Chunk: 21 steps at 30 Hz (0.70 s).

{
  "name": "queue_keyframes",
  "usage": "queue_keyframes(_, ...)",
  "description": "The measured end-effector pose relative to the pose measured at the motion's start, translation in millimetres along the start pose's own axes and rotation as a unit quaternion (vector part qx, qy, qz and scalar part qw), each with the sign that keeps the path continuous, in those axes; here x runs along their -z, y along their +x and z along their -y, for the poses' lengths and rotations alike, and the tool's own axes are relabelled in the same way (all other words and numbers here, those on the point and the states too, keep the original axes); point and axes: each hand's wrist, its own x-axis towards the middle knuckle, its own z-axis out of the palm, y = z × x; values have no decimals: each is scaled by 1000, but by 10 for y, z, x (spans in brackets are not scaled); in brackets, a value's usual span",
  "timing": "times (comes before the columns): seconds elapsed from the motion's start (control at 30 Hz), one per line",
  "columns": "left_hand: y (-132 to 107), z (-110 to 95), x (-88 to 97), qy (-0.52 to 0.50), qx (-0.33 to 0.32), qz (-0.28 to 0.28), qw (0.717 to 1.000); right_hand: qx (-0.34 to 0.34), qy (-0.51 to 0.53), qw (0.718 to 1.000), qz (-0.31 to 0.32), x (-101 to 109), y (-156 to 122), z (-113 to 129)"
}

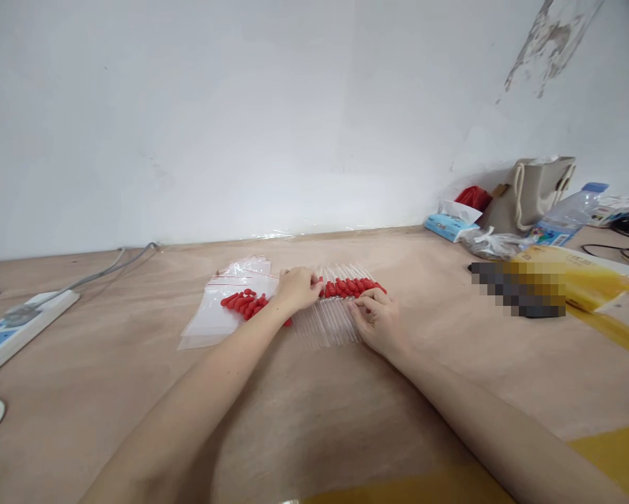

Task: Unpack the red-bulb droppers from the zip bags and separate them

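Observation:
A row of clear thin dropper tubes with red rubber bulbs [349, 287] lies in front of me, the tubes pointing away toward the wall. Nearer to me is a row of bare clear tubes [319, 325] side by side. My left hand [298, 288] is closed at the left end of the bulb row, its fingertips on a red bulb. At the right end, my right hand [380, 323] has thumb and forefinger pinched together at the upper end of a clear tube. Loose red bulbs [246, 303] are piled on clear zip bags [209, 318] left of my left hand.
A power strip [36, 325] with a grey cable lies at the far left. On the right are a tissue pack [451, 225], a canvas bag [540, 192], a plastic bottle [571, 213] and a yellow package [592, 280]. The wall [241, 126] rises behind the wooden table [293, 420].

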Motion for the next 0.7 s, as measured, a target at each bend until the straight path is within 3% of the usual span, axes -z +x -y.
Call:
queue_keyframes(0.1, -142, 44, 112, -10, 31, -40, 999, 0, -18, 1000, -15, 6, -7, -10)
queue_keyframes(0.2, -434, 155, 264, -22, 19, -66, 997, 19, -4, 999, -26, 25, 5, 12)
queue_keyframes(0.33, -937, 334, 377, -10, -111, -106, 988, 82, -27, 996, -11, 82, 26, 123)
queue_keyframes(0.5, -1324, 442, 283, -10, -193, -150, 970, 200, -49, 977, 58, 113, -1, 278)
queue_keyframes(0.7, -1378, 409, 165, -27, -214, -165, 962, 249, -32, 961, 112, 37, -65, 360)
